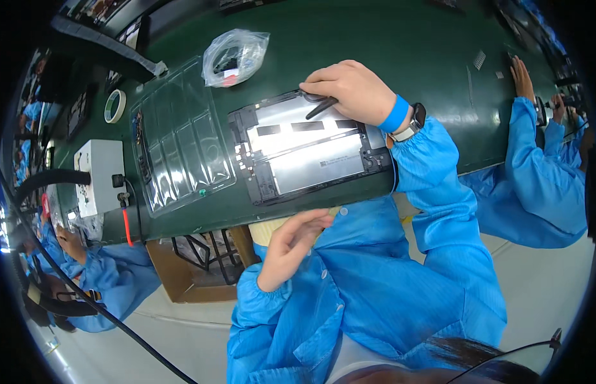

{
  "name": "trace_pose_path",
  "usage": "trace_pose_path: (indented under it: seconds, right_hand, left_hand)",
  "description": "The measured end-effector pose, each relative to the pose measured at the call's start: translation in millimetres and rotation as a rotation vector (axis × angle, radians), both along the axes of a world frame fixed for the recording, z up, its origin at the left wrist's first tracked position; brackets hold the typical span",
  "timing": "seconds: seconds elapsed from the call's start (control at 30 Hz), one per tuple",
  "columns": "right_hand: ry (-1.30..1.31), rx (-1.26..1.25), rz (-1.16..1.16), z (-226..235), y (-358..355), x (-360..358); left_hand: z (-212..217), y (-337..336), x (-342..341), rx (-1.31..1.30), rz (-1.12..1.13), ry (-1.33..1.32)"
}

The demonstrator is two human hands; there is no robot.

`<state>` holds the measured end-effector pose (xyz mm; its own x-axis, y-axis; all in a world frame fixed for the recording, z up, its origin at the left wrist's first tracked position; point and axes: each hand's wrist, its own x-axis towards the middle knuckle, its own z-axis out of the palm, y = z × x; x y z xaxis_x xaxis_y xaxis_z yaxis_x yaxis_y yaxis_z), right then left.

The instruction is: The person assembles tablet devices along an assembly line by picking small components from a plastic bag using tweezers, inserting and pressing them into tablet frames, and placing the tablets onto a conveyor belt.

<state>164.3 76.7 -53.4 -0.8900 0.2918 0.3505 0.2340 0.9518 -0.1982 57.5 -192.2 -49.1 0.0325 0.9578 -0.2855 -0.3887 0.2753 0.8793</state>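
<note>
An opened tablet lies flat on the green bench in front of me, its silver battery panels, dark strips and circuit board exposed. Over its far right part is my right hand, closed around a slim black hand tool. The tool's end points down and left over the silver panel; its exact kind is not clear, and I cannot tell whether it touches. A blue band and a watch circle that wrist. My left hand hovers just off the bench's near edge, fingers extended and loosely together, holding nothing visible.
Left of the tablet lies a clear plastic tray. Beyond are a bagged coil and a tape roll. A white box with cables stands at left. Below the edge sits a cardboard box. Co-workers sit on both sides.
</note>
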Motion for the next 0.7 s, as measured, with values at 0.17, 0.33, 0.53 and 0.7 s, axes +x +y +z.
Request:
trace_pose_path:
  seconds: [0.17,0.33,0.53,0.7]
  right_hand:
    - [-0.025,0.244,-0.034,11.4,-12.7,-5.3]
    - [-0.077,0.035,0.093,7.4,-19.4,-3.7]
    - [-0.177,-0.057,0.004,21.0,-44.2,4.3]
    - [-0.273,-0.272,-0.005,35.2,-37.5,-8.3]
  left_hand:
    - [-15.7,14.3,4.5,-0.160,0.187,-0.663]
    - [-34.3,10.9,12.1,-0.049,0.251,-0.743]
    - [-20.0,7.2,23.0,-0.047,0.330,-0.369]
    - [-29.0,54.9,74.1,0.217,0.734,-0.131]
